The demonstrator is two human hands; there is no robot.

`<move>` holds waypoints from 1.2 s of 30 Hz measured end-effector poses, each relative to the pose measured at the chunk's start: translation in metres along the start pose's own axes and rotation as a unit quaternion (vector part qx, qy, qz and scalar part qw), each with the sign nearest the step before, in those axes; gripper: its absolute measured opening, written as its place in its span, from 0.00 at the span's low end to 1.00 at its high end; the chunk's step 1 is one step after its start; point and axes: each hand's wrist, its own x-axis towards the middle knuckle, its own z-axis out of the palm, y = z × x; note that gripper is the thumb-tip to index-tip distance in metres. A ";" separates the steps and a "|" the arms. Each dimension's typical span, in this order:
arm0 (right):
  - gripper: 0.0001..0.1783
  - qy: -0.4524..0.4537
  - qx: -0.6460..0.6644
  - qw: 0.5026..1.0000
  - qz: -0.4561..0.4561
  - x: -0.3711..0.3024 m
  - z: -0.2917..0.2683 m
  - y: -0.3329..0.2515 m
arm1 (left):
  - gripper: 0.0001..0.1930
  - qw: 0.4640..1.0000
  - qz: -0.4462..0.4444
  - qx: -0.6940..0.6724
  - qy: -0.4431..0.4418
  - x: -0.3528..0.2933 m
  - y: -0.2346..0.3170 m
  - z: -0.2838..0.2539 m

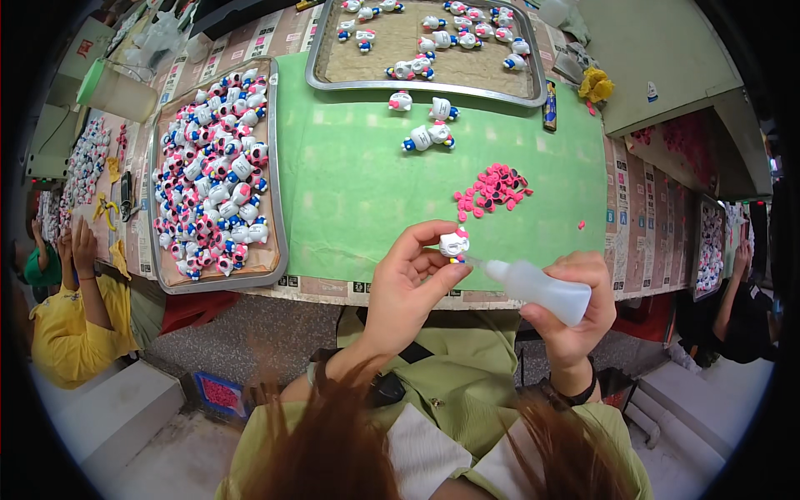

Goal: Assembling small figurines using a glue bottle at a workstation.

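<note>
Between the thumb and fingers of my left hand [408, 271] is a small white cat figurine [454, 243] with pink and blue parts. My right hand [579, 304] is wrapped round a translucent white squeeze bottle [546, 290], tilted so its thin nozzle points left at the figurine's lower part. Whether the tip touches the figurine I cannot tell. Just beyond my hands, a loose pile of small pink pieces [492, 190], some with dark parts, lies on the green mat [350, 183]. A few more figurines [429, 136] lie farther off on the mat.
At left, a metal tray [282, 208] is heaped with figurines. Another metal tray [317, 58] at the back holds scattered ones. A blue-and-yellow tube [550, 107] and a crumpled yellow cloth [595, 85] lie at far right. People sit left [83, 321] and right [737, 312].
</note>
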 end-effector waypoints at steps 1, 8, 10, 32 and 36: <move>0.23 -0.005 -0.001 1.000 0.000 0.001 -0.001 -0.001 | 0.19 1.000 0.011 0.008 0.001 0.001 -0.001 0.000; 0.22 0.029 0.026 0.999 0.012 -0.001 -0.005 -0.001 | 0.18 0.998 -0.015 -0.054 0.000 0.001 0.002 -0.002; 0.22 0.034 0.024 0.999 0.012 -0.002 -0.005 0.001 | 0.19 0.998 -0.033 -0.060 -0.007 0.002 0.002 -0.003; 0.20 0.197 0.238 0.927 0.211 0.024 -0.020 0.037 | 0.18 0.999 0.027 -0.027 0.029 0.006 -0.001 -0.008; 0.21 0.176 0.075 0.960 0.204 0.048 -0.036 0.100 | 0.18 0.998 0.030 -0.022 0.054 0.008 0.003 -0.011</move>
